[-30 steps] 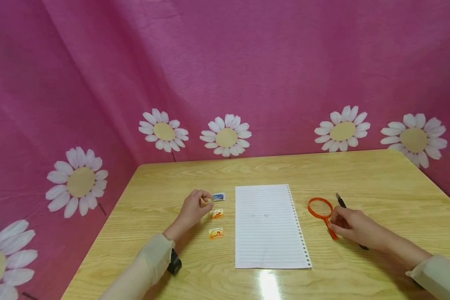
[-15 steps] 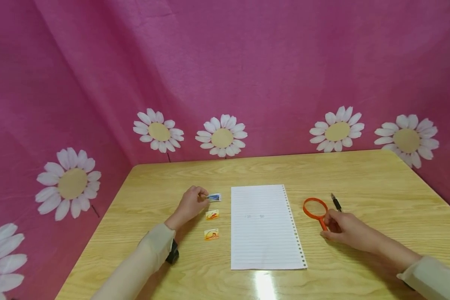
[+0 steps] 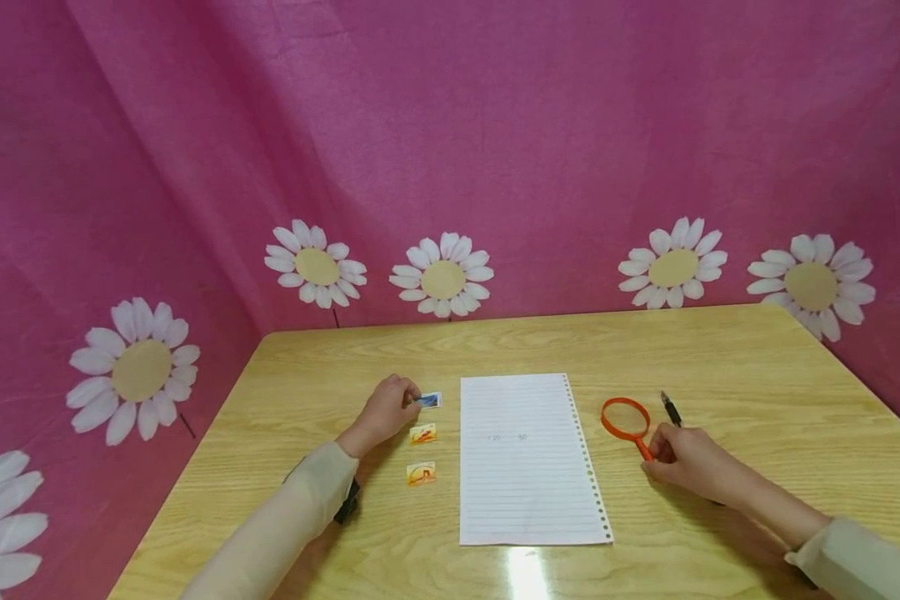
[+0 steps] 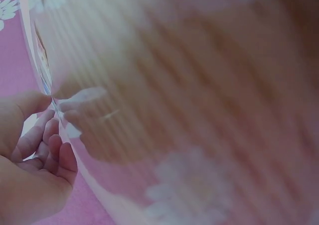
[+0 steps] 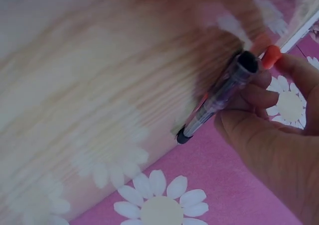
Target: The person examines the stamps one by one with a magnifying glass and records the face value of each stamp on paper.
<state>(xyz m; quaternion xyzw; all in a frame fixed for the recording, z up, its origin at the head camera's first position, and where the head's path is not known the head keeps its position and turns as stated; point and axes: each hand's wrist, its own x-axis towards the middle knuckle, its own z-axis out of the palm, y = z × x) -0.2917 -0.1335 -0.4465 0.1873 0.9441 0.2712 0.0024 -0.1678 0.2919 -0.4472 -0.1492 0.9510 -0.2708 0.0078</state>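
Note:
A small blue stamp [image 3: 431, 400] lies left of the lined paper's top, and my left hand [image 3: 384, 413] pinches its left edge between thumb and fingers. In the left wrist view, thumb and finger meet close over the tabletop. Below the blue stamp, two yellow-orange stamps [image 3: 423, 434] lie in a column. On the right, my right hand [image 3: 693, 462] pinches the handle of an orange magnifying glass [image 3: 604, 419], covering the handle's end. A black pen [image 3: 671, 409] lies partly hidden behind that hand; in the right wrist view its clear barrel [image 5: 214, 95] shows beside the fingers.
A lined sheet of paper [image 3: 532, 500] with punched holes along its right edge and faint handwriting lies between the hands. The wooden table [image 3: 330, 358] ends at a pink curtain [image 3: 450, 125] printed with daisies, behind and at the sides.
My left fingers have closed onto the blue stamp's edge. The right hand has taken hold of the magnifying glass handle, and the lens has shifted slightly left. The view has turned a little.

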